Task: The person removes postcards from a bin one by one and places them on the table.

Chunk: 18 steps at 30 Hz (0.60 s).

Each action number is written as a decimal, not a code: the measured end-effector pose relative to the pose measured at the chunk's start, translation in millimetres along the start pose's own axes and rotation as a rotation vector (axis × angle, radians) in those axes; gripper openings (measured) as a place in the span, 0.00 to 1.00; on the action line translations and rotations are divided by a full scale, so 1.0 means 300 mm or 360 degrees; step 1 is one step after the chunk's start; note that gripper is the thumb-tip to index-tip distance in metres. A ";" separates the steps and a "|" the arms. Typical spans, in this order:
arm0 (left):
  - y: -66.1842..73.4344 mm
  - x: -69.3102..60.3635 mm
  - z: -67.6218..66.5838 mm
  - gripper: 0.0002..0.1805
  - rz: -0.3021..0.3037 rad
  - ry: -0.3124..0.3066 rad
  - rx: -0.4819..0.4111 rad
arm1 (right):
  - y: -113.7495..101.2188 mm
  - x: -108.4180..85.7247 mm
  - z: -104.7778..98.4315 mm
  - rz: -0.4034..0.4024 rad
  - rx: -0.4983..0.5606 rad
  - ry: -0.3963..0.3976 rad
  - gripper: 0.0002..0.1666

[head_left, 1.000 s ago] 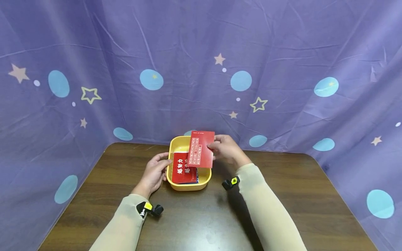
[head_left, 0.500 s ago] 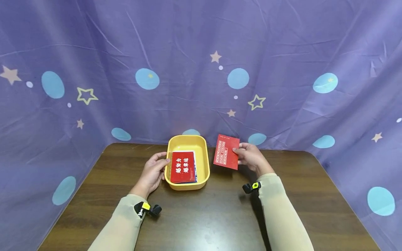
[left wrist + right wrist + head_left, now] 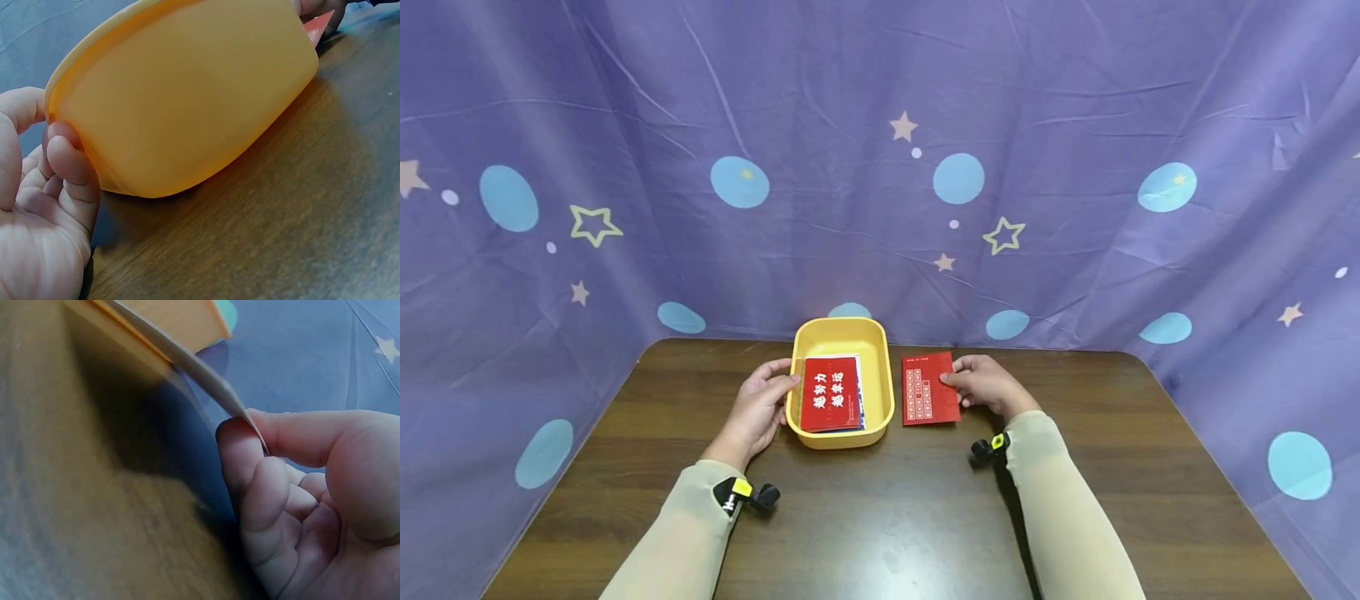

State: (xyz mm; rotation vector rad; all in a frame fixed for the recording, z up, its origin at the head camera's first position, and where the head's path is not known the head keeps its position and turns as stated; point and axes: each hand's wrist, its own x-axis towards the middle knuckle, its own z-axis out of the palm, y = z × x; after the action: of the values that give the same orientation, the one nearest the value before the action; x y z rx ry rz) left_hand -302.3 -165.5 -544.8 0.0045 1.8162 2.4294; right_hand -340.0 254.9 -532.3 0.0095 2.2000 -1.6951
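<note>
A yellow tray [image 3: 881,367] stands near the back of the table, holding a small stack of cards [image 3: 832,393] with a red one on top bearing white characters. My left hand [image 3: 754,412] grips the tray's left rim between thumb and fingers; the left wrist view shows the fingertips on the tray's wall [image 3: 187,106]. To the right of the tray, my right hand [image 3: 992,386] pinches the right edge of another red card [image 3: 931,408]. In the right wrist view this card [image 3: 206,376] appears edge-on, between thumb and fingertips, over the tabletop.
The brown wooden table [image 3: 850,517] reaches back to a purple curtain [image 3: 820,242] with stars and blue spots. A black and yellow wrist device [image 3: 745,492] sits on the left sleeve, another [image 3: 991,447] on the right.
The right hand has carried the pinched red card from above the tray out to its right, then lower toward the table. The left hand has kept its grip on the rim.
</note>
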 end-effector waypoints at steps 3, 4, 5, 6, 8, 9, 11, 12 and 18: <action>0.002 -0.001 0.001 0.24 -0.0002 -0.0009 0.0001 | -0.003 -0.002 0.008 -0.0001 -0.0082 0.0040 0.10; 0.001 -0.001 0.001 0.24 -0.0002 -0.0013 0.0003 | -0.005 -0.003 0.011 0.0001 -0.0107 0.0057 0.11; 0.001 0.000 0.003 0.24 -0.0001 -0.0014 0.0000 | -0.006 -0.003 0.015 0.0002 -0.0137 0.0073 0.12; 0.000 0.001 0.004 0.24 -0.0002 -0.0018 -0.0002 | -0.006 -0.003 0.019 0.0004 -0.0168 0.0086 0.12; 0.000 0.002 0.007 0.24 0.0005 -0.0024 0.0006 | -0.008 -0.006 0.030 0.0008 -0.0232 0.0127 0.13; 0.000 0.004 0.009 0.24 0.0008 -0.0021 0.0005 | -0.010 -0.008 0.036 0.0011 -0.0263 0.0147 0.14; 0.002 0.005 0.010 0.25 0.0007 -0.0026 0.0001 | -0.015 -0.010 0.046 0.0013 -0.0328 0.0181 0.14; 0.003 0.005 0.010 0.25 0.0007 -0.0026 0.0004 | -0.017 -0.011 0.051 0.0008 -0.0366 0.0200 0.15; -0.001 0.002 0.004 0.26 -0.0004 -0.0013 0.0009 | -0.034 -0.011 0.075 -0.0045 -0.0588 0.0281 0.17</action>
State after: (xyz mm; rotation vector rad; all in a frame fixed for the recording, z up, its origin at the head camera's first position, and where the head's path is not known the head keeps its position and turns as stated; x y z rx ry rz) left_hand -302.8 -164.2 -544.7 0.0128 1.8188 2.4189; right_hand -332.8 231.6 -526.5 0.0345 2.6253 -1.3203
